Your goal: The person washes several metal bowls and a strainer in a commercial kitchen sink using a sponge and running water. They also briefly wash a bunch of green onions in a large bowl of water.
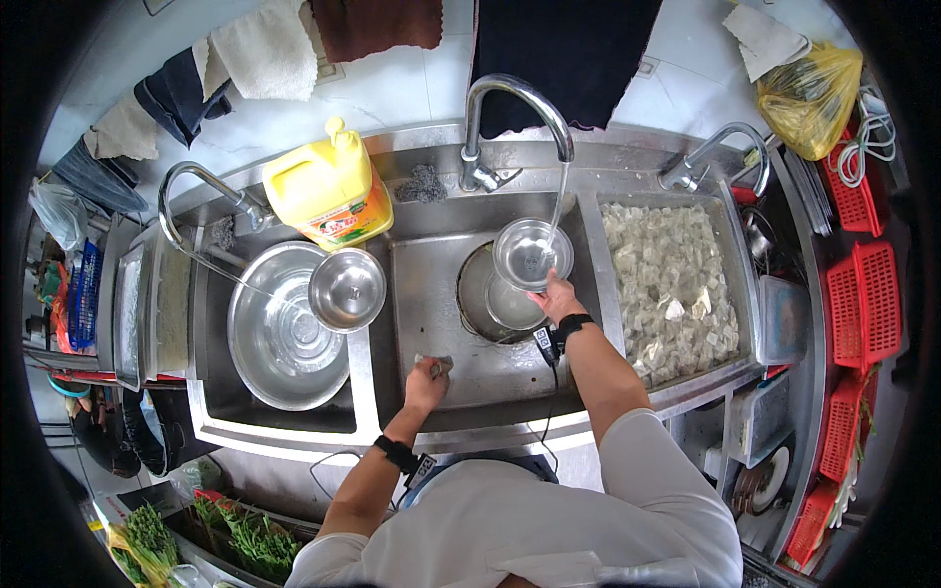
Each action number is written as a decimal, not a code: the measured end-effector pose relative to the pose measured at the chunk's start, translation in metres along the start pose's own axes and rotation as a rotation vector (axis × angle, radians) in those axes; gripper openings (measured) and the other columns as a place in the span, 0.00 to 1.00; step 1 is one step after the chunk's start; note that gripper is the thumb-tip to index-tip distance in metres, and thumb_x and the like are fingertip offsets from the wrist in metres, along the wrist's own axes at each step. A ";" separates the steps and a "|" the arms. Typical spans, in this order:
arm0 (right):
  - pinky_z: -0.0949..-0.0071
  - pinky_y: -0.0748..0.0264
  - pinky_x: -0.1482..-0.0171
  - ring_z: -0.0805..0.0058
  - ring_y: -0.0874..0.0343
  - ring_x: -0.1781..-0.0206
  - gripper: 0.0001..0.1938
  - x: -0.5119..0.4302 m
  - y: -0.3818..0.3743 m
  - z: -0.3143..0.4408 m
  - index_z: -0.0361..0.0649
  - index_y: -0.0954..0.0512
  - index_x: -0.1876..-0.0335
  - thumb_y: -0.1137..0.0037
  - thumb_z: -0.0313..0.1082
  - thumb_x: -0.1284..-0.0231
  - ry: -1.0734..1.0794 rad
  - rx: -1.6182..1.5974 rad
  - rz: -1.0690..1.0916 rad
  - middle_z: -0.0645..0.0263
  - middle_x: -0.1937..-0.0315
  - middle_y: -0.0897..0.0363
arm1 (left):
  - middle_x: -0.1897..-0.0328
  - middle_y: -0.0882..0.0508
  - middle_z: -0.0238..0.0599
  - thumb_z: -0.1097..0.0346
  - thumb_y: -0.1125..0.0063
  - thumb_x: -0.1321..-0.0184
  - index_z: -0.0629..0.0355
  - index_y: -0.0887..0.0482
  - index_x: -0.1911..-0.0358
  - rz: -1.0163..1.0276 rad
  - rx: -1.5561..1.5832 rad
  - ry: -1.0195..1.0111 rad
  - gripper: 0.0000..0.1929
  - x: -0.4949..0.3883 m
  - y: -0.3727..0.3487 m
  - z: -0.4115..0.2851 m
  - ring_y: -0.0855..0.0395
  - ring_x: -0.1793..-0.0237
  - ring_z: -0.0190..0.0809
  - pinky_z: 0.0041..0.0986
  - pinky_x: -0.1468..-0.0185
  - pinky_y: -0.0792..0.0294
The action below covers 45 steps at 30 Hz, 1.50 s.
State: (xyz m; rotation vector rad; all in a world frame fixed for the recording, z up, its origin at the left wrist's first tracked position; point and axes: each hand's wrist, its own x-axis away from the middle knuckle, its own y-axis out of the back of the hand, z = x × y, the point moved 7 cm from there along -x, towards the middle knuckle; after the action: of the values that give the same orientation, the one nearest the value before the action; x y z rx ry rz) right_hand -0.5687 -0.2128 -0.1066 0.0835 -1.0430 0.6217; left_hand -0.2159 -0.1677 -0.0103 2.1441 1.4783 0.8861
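Note:
My right hand (556, 298) grips the rim of a shallow stainless steel bowl (514, 253) over the middle sink basin (434, 294). Water from the middle gooseneck faucet (518, 84) runs into this bowl. Beneath it, a larger round metal vessel (470, 312) stands in the basin, partly hidden, with another round bowl or lid (507, 309) showing inside its outline. Low over the left part of the same basin, my left hand (425, 386) is closed around a small greyish scrubber or cloth (442, 361), mostly covered by my fingers.
At left, a faucet (173, 184) trickles into a large metal basin (250, 353); a steel bowl (347, 290) rests at its rim. A yellow detergent jug (316, 184) and steel wool (423, 184) stand behind. Pale translucent chunks (662, 272) fill the right basin. Red baskets (864, 305) line the right.

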 end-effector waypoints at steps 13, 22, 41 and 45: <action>0.48 0.27 0.44 0.59 0.26 0.42 0.16 -0.028 0.021 -0.008 0.38 0.34 0.40 0.63 0.35 0.28 -0.008 -0.331 0.106 0.54 0.42 0.28 | 0.64 0.16 0.52 0.68 0.39 0.49 0.59 0.20 0.58 0.126 0.109 0.215 0.14 0.038 -0.007 0.040 0.17 0.58 0.54 0.36 0.55 0.26; 0.58 0.24 0.51 0.48 0.22 0.51 0.23 0.001 -0.032 0.073 0.35 0.36 0.40 0.50 0.33 0.39 0.653 0.931 -0.130 0.44 0.47 0.27 | 0.64 0.16 0.52 0.67 0.39 0.49 0.57 0.20 0.58 0.118 0.092 0.181 0.14 0.043 -0.010 0.037 0.17 0.59 0.54 0.36 0.56 0.26; 0.58 0.21 0.72 0.58 0.16 0.70 0.19 0.056 -0.120 0.050 0.37 0.29 0.48 0.52 0.34 0.45 1.732 2.320 -0.175 0.47 0.55 0.24 | 0.65 0.16 0.52 0.65 0.40 0.48 0.56 0.20 0.59 0.123 0.081 0.131 0.13 0.047 -0.008 0.040 0.17 0.59 0.56 0.37 0.56 0.26; 0.68 0.20 0.71 0.64 0.16 0.72 0.17 0.056 -0.111 0.055 0.35 0.28 0.51 0.51 0.32 0.47 1.749 2.293 -0.235 0.50 0.61 0.23 | 0.65 0.16 0.53 0.64 0.40 0.48 0.56 0.19 0.58 0.140 0.098 0.189 0.13 0.048 -0.008 0.045 0.17 0.58 0.56 0.38 0.55 0.26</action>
State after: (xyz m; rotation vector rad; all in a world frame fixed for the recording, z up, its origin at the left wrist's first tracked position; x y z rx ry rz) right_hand -0.5345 -0.2990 -0.0070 1.3083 1.6900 0.9635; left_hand -0.1785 -0.1188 -0.0345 2.3137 1.5020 1.1142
